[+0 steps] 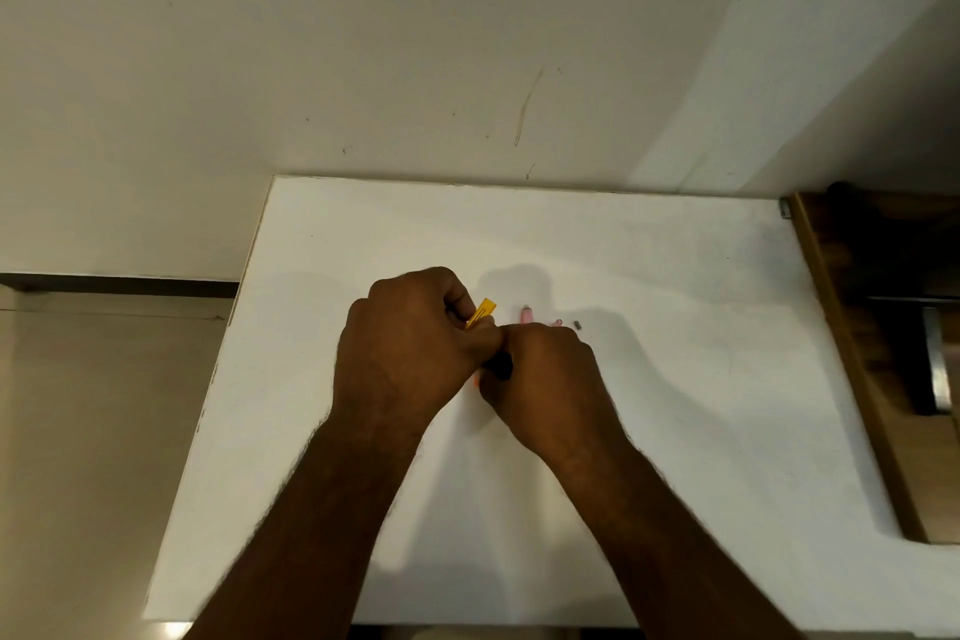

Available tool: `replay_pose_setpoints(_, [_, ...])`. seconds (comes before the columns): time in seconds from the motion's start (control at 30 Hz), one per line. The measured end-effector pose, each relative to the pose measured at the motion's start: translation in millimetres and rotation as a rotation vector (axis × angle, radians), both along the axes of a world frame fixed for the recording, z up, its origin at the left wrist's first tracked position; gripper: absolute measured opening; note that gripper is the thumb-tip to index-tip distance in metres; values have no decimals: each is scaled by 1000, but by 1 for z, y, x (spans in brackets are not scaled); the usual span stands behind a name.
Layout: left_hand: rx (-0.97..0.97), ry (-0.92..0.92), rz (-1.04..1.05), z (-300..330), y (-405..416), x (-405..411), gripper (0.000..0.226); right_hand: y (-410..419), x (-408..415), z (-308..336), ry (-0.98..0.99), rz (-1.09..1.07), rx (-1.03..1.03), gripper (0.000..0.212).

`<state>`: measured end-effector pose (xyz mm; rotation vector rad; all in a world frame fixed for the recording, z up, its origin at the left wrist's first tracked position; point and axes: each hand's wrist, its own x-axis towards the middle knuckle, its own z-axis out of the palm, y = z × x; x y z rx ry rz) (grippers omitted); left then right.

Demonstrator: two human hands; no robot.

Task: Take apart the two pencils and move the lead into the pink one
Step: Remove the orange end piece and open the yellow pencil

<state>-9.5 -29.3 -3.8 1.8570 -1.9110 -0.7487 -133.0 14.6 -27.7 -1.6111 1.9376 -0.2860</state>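
Both my hands meet over the middle of the white table (649, 379). My left hand (410, 353) is closed around a yellow pencil (480, 313); its yellow clip end sticks out above my fingers. My right hand (545, 379) grips the dark lower end of the same pencil (500, 366), with a bit of orange showing beneath. On the table just beyond my right hand lies a pink pencil part (527, 314). A small pinkish piece (559, 322) and a tiny dark piece (577, 325) lie to its right. No lead can be made out.
The table meets a white wall at the back. A wooden ledge (852, 353) with a dark gap and a metal part runs along the right edge. The table's left edge drops to a tan floor (93, 431).
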Motion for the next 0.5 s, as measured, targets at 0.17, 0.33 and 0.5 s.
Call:
replay_pose_setpoints(0.17, [-29, 45, -13, -1, 1, 0, 19, -1, -5, 4, -34, -25, -65, 10])
replay_pose_setpoints(0.33, [-40, 104, -49, -1, 2, -3, 34, -13, -26, 14, -754, -535, -45, 14])
replay_pose_setpoints(0.5, [-43, 119, -106, 0, 2, -3, 24, -14, -30, 18, -1099, -612, 52, 15])
